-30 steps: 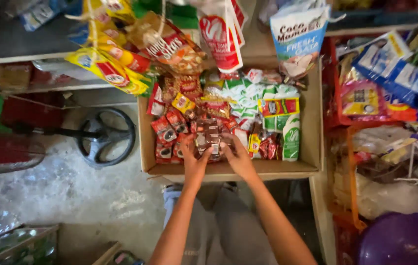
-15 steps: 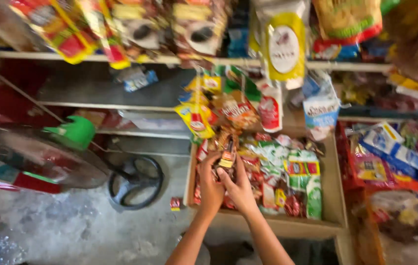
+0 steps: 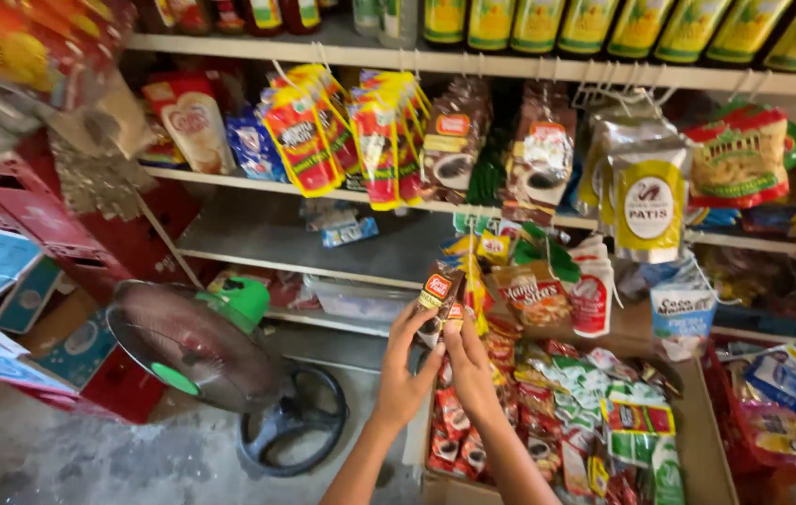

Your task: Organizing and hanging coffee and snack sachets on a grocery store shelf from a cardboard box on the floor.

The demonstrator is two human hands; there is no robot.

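Both hands are raised at the centre of the frame, a little below the middle, holding a small dark sachet strip (image 3: 439,297) with a red label at its top. The left hand (image 3: 404,374) grips its lower part from the left, fingers curled round it; the right hand (image 3: 466,367) pinches the lower edge from the right, thumb and fingers closed on it. The step looks like lifting the strip clear of the cardboard box (image 3: 697,440) of packets in the lower right, up toward the hanging sachet rows (image 3: 360,131) under the shelf (image 3: 473,64) at the top. A next move — judging from this alone — would call for a steady two-handed hold and care not to snag the packets hanging just right of it. The strip stands nearly upright, long axis vertical with a slight lean to the right, label end pointing up. A green floor fan (image 3: 201,351) stands at lower left.
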